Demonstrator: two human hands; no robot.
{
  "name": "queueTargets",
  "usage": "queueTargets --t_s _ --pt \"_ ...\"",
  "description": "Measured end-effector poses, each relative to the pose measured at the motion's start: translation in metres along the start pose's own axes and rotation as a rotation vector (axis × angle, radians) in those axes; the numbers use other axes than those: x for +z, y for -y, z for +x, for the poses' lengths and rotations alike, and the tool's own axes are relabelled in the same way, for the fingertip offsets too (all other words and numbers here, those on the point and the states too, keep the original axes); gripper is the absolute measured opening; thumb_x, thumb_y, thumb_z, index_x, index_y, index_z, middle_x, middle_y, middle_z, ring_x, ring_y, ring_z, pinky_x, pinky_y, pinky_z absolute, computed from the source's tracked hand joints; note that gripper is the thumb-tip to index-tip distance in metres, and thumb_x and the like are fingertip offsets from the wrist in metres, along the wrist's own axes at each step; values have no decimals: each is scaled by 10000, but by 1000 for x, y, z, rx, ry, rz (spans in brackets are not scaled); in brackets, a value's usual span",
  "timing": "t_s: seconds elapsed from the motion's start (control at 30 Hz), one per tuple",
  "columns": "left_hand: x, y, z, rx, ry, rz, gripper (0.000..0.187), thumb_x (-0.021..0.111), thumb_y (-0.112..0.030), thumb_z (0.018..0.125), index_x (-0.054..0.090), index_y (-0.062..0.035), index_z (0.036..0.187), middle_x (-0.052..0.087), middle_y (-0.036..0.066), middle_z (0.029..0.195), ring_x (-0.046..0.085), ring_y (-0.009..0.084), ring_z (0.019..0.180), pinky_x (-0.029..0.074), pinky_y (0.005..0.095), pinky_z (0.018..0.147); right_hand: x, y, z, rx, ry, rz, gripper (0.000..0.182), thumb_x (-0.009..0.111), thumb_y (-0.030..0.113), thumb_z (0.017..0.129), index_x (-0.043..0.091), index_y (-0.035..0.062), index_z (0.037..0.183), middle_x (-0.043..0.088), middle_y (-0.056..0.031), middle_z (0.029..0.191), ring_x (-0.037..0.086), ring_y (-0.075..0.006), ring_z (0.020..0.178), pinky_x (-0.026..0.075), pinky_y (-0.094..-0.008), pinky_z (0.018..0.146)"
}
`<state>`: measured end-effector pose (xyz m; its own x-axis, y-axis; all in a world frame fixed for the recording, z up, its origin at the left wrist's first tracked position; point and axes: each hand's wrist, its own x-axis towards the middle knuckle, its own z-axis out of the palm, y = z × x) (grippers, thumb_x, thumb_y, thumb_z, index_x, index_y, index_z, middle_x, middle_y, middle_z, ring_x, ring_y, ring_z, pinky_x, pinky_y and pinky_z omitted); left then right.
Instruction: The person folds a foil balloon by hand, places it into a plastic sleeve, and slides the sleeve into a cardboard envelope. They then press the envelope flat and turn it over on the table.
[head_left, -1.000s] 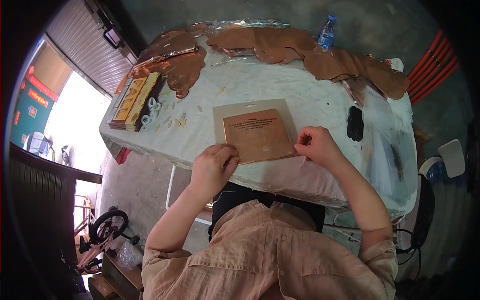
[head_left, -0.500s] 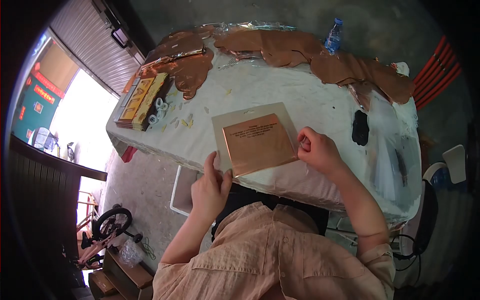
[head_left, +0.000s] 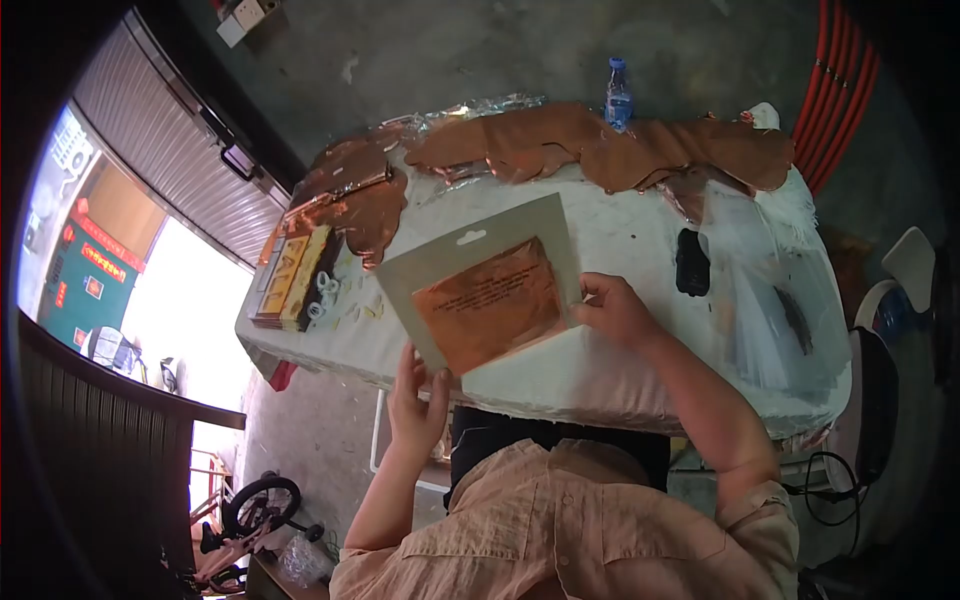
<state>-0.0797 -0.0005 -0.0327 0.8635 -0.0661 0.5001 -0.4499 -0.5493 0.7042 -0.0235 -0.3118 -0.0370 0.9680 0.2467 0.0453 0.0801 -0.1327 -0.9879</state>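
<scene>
A clear plastic bag with a hang hole at its top and a printed copper-coloured sheet inside, the packet (head_left: 490, 305), is tilted up over the white-covered table. My left hand (head_left: 418, 405) touches its lower left corner, thumb and fingers at the edge. My right hand (head_left: 615, 310) pinches its right edge. Left of the packet, several small yellowish pieces (head_left: 372, 308) and white rings (head_left: 322, 290) lie beside a stack of printed cards (head_left: 290, 275).
Flat copper-coloured shapes (head_left: 520, 135) run along the table's far edge, with a blue-capped bottle (head_left: 618, 98) behind them. A black object (head_left: 692, 263) and clear plastic bags (head_left: 765, 310) lie on the right side. The table's cloth (head_left: 610, 385) reaches its near edge.
The packet has been raised and tilted off the table, its hang hole now higher. My right hand has closed on its right edge. The whole view has shifted.
</scene>
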Motion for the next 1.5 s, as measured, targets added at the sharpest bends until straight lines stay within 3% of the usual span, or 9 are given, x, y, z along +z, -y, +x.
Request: queueTargets --t_s 0.1,0.17,0.3,0.47,0.93,1.1,1.2,1.33,1.5 --pt "2 7 28 84 109 109 463 570 6 886 401 46 1315 647 143 972 614 135 900 484 271 807 -4 2 2 -38 -66 15 195 582 9 838 621 -1 1028 626 17 882 576 -36 730 460 -214 642" --pt "10 1 46 -197 65 -659 281 549 21 902 504 35 1178 622 103 1062 583 107 943 471 252 804 -1 5 2 -7 -120 1 160 601 7 771 619 -30 926 619 -10 812 553 -56 691 469 -233 630" --pt "19 24 62 -242 118 -586 145 577 -14 922 587 18 1063 647 37 993 583 72 881 465 216 782 1 -6 5 -95 -153 45 166 605 8 765 624 -38 924 626 -16 812 555 -62 681 473 -238 630" --pt "24 22 68 -251 147 -643 153 594 -27 920 590 18 1066 653 23 964 584 63 863 458 205 770 -5 -5 5 -30 -79 -3 237 607 7 806 609 -62 1032 657 -41 915 618 -82 809 504 -250 701" --pt "27 22 71 -249 163 -596 152 567 -19 909 581 -20 1060 636 3 979 579 63 897 450 219 805 -4 4 4 -2 -84 -52 277 625 9 743 617 -47 1014 636 -12 849 590 -69 763 486 -244 680" --pt "19 2 64 -369 114 -1310 316 563 -72 920 470 -23 1218 621 87 1078 608 175 1003 504 343 885 -9 16 0 22 -22 246 297 609 7 766 618 -28 1061 642 -3 905 617 -96 812 498 -258 752" --pt "29 26 49 -459 246 -1382 376 561 -71 923 428 -25 1272 598 126 1156 592 242 1085 494 434 954 -7 23 -6 39 -10 307 319 595 4 772 625 19 1090 656 -20 924 613 -95 810 486 -242 722" --pt "39 -9 31 -371 190 -1390 371 581 -83 927 459 -1 1267 599 145 1185 595 252 1101 501 426 955 4 22 -8 48 64 361 361 609 1 778 620 29 1138 670 -15 993 622 -82 875 486 -219 751" --pt "38 -9 28 -600 150 -1315 291 589 -118 940 553 69 1160 640 162 1109 648 243 1005 557 379 883 4 16 -8 44 113 355 408 650 17 779 613 46 1184 668 1 1054 616 -73 907 489 -223 761"
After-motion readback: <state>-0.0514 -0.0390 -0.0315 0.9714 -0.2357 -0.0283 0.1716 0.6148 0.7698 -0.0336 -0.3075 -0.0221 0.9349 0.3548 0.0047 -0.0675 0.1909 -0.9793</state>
